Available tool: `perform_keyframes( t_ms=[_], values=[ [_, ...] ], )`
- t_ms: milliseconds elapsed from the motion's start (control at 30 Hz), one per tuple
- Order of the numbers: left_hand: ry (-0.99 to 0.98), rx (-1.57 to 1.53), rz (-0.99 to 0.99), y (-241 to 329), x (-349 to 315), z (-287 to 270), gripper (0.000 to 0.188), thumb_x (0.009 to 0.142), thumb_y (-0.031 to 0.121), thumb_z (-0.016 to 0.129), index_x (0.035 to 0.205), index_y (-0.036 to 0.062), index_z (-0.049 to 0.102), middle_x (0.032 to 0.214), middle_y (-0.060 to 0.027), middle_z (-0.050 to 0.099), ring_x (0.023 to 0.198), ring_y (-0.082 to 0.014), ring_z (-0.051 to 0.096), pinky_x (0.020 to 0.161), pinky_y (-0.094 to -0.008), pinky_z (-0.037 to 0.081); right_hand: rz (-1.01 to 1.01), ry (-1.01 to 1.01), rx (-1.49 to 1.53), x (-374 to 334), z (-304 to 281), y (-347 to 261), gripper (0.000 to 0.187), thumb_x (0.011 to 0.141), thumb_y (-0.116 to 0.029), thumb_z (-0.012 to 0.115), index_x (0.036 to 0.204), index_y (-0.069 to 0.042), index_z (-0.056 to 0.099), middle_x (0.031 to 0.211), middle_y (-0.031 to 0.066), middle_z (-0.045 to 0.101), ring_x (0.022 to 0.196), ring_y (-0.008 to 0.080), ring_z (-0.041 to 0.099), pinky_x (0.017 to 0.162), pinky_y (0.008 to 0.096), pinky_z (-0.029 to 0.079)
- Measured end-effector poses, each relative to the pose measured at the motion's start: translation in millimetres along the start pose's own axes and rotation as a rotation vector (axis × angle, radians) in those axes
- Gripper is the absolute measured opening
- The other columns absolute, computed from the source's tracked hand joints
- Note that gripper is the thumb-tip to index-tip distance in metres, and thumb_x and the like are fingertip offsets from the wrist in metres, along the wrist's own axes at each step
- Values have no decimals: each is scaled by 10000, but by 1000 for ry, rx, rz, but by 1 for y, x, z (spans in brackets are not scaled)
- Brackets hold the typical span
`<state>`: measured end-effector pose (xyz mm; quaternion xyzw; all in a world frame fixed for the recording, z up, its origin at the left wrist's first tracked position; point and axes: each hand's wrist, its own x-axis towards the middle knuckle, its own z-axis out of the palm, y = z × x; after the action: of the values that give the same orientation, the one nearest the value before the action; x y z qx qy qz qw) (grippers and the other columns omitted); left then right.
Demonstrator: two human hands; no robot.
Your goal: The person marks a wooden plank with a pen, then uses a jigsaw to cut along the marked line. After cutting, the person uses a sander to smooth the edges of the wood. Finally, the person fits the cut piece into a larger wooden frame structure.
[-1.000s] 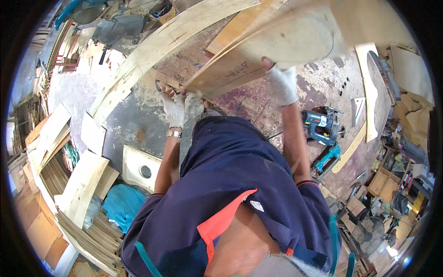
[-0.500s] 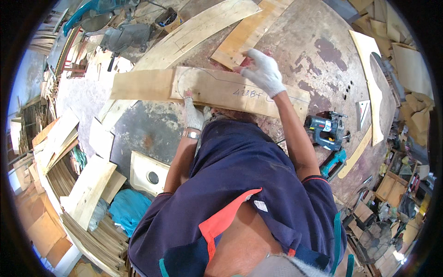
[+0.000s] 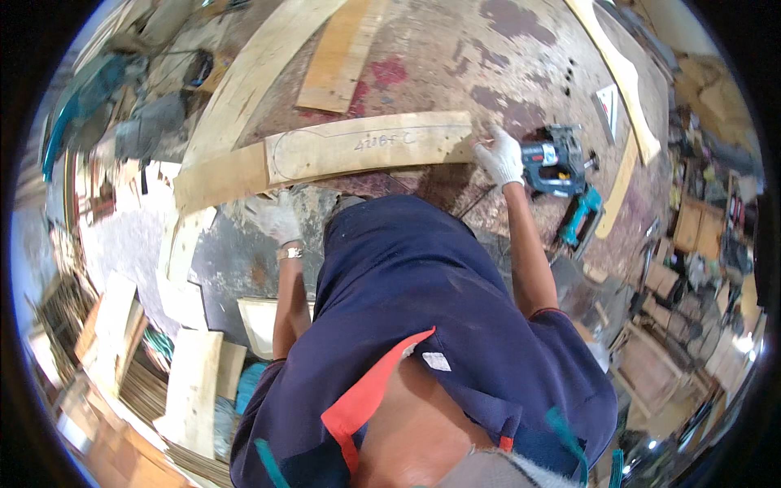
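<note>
A pale wooden board [image 3: 374,146] with a pencilled curved outline and handwriting lies crosswise in front of me. Its left end rests over a plainer wooden board [image 3: 221,179], which sticks out to the left. My right hand [image 3: 498,159], in a white knitted glove, has its bent fingers and thumb at the marked board's right end, holding it there. My left hand [image 3: 277,220], gloved too and blurred by motion, is just below the near edge where the boards overlap. Its fingers look spread apart; whether they touch the wood is unclear.
A jigsaw [image 3: 557,163] and a teal power tool [image 3: 580,215] lie beside my right hand. A set square [image 3: 607,112] and a curved wooden piece [image 3: 622,73] are farther right. Long planks [image 3: 342,61] extend beyond the boards. A miter saw [image 3: 89,106] stands far left.
My right hand has come down from above the marked board to its right end. My left hand has left the board's face and moved left, below its edge. The view has shifted.
</note>
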<state>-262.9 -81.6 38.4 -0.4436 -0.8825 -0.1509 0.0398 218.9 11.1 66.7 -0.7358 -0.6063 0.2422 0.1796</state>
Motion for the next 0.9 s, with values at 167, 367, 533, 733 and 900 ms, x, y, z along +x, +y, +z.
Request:
perform_keyframes(
  t_ms=[167, 367, 533, 733, 900],
  values=[
    [-371, 143, 401, -28, 53, -15, 830, 734, 380, 854, 1391, 14, 502, 1303, -254, 539, 1290, -454, 456, 1104, -552, 383, -213, -62, -115, -33, 14, 1, 397, 736, -239, 828, 1048, -44, 677, 949, 170, 697, 929, 409, 678, 796, 476, 537],
    [-370, 92, 581, -39, 64, -2, 618, 740, 313, 845, 1263, 67, 627, 1202, -117, 589, 1170, -349, 559, 983, -521, 455, -251, -78, 59, -21, 28, 36, 226, 748, -134, 773, 935, -43, 686, 918, 179, 660, 888, 403, 662, 765, 457, 531],
    [-393, -95, 624, -56, 76, 2, 396, 760, 170, 815, 1106, 27, 685, 1097, -144, 591, 1061, -364, 577, 904, -452, 477, -258, -116, 147, -23, 27, 35, 119, 794, -138, 720, 894, -73, 722, 930, 163, 682, 899, 381, 674, 783, 440, 540],
    [-408, -163, 723, -57, 82, 2, 317, 755, 143, 808, 1017, 20, 679, 1068, -139, 601, 1033, -357, 585, 880, -446, 483, -339, -63, 92, -29, 33, 45, 162, 795, -111, 733, 949, -70, 699, 945, 151, 643, 922, 387, 657, 783, 467, 530],
    [-400, -213, 726, -54, 80, 5, 304, 745, 134, 813, 994, 20, 681, 1093, -136, 612, 1043, -357, 596, 877, -432, 498, -312, -73, 59, -28, 23, 40, 126, 790, -125, 736, 908, -84, 720, 905, 135, 648, 919, 359, 661, 779, 446, 527]
  ],
)
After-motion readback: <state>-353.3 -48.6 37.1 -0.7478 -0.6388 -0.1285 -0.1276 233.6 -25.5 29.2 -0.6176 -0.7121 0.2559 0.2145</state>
